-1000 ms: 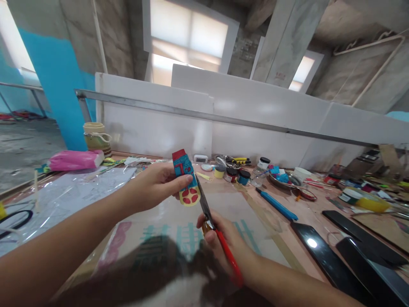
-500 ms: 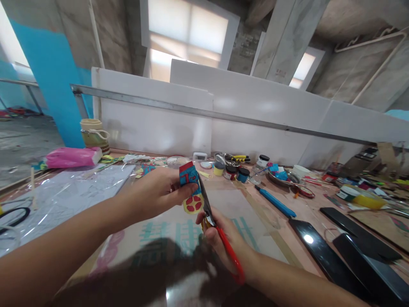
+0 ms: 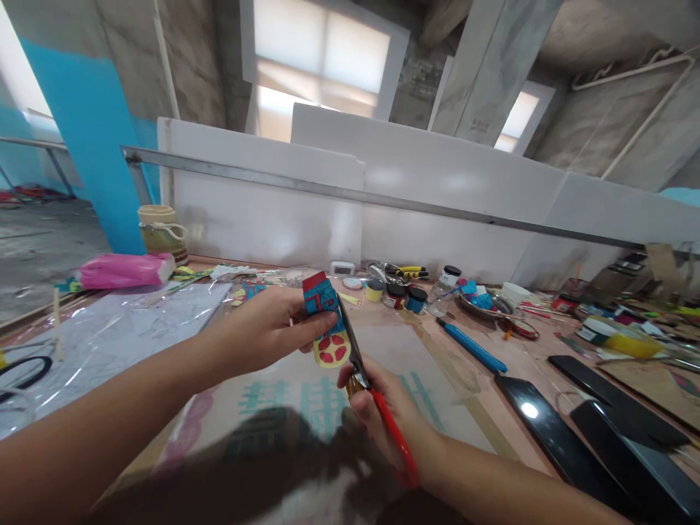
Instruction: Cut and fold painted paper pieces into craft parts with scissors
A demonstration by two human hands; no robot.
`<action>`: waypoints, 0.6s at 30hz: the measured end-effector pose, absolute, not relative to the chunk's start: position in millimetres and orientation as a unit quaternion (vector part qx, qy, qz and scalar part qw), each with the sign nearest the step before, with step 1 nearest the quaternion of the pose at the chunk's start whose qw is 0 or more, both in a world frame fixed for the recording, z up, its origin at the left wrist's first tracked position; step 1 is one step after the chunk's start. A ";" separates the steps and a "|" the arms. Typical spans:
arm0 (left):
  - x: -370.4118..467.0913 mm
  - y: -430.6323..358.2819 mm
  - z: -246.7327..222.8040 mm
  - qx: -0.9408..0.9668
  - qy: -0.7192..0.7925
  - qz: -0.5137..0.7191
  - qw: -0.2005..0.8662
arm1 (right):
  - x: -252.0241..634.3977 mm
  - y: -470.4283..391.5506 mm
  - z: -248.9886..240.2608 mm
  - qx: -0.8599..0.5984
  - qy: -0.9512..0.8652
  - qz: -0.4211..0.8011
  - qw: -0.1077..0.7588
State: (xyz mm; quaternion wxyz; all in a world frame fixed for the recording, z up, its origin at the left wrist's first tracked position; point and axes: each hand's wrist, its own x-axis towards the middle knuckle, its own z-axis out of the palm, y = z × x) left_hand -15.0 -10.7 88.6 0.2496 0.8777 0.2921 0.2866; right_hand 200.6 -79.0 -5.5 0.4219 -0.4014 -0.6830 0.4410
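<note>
Above the middle of the table, my left hand (image 3: 273, 324) pinches a small painted cutout (image 3: 332, 350) between thumb and fingers. Blue with a red top edge, the piece has a yellow rounded lower part bearing red petal-like shapes. Red-handled scissors (image 3: 391, 430) are gripped in my right hand (image 3: 394, 408), thumb and fingers around the handles. Their blades point up and away along the cutout's right edge, nearly closed. Whether the blades touch the piece I cannot tell. My thumb and fingers cover part of the cutout.
Paint jars (image 3: 394, 295) stand at the back. On the right lie a blue craft knife (image 3: 473, 346) and a black phone-like slab (image 3: 536, 415). A metal dish (image 3: 486, 300) holds blue scraps. Drawn sheets (image 3: 142, 328) under plastic and a pink tissue pack (image 3: 125, 270) are at left.
The cutout and my left hand have shifted very slightly left, with the piece tilting a little. My right hand and the scissors stay almost where they were.
</note>
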 end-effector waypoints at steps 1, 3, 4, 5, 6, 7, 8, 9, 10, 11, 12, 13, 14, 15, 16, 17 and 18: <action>-15.0 -10.7 88.4 0.877 0.293 0.286 0.252 | 200.0 -79.3 -4.8 -0.401 -0.682 0.440 0.425; -15.4 -10.9 88.3 0.874 0.297 0.286 0.258 | 198.7 -79.9 -3.6 -0.401 -0.682 0.434 0.431; -15.7 -11.1 88.5 0.872 0.299 0.285 0.263 | 198.3 -80.1 -3.3 -0.403 -0.683 0.429 0.433; -16.0 -11.3 88.8 0.870 0.301 0.283 0.268 | 198.0 -80.4 -3.2 -0.404 -0.684 0.424 0.434; -16.3 -11.5 89.1 0.869 0.302 0.282 0.273 | 197.8 -80.5 -3.3 -0.404 -0.686 0.419 0.436; -16.5 -11.8 89.5 0.867 0.303 0.282 0.278 | 197.9 -80.7 -3.4 -0.402 -0.689 0.415 0.438; -16.6 -12.1 89.8 0.865 0.302 0.283 0.285 | 198.2 -80.8 -3.6 -0.399 -0.691 0.410 0.441; -16.8 -12.4 90.0 0.862 0.298 0.285 0.293 | 198.5 -80.9 -3.6 -0.396 -0.695 0.406 0.442; -16.8 -12.7 90.1 0.860 0.294 0.287 0.303 | 198.8 -80.9 -3.5 -0.393 -0.699 0.403 0.441; -16.9 -12.9 90.1 0.857 0.290 0.289 0.313 | 199.0 -80.9 -3.2 -0.391 -0.702 0.401 0.440; -16.9 -13.1 90.0 0.854 0.288 0.291 0.322 | 199.2 -80.9 -2.8 -0.392 -0.703 0.400 0.438; -16.9 -13.2 89.8 0.851 0.287 0.291 0.329 | 199.2 -80.8 -2.3 -0.394 -0.703 0.401 0.436; -16.9 -13.3 89.6 0.849 0.287 0.291 0.335 | 199.2 -80.7 -1.8 -0.396 -0.702 0.401 0.435; -16.9 -13.3 89.3 0.848 0.287 0.290 0.339 | 199.0 -80.7 -1.2 -0.398 -0.701 0.400 0.436; -16.9 -13.2 89.0 0.846 0.287 0.288 0.344 | 198.9 -80.6 -0.7 -0.399 -0.702 0.396 0.437; -16.9 -13.1 88.8 0.845 0.285 0.288 0.348 | 198.7 -80.7 -0.1 -0.400 -0.705 0.389 0.438; -17.0 -13.0 88.6 0.844 0.283 0.288 0.353 | 198.6 -80.8 0.5 -0.402 -0.708 0.382 0.437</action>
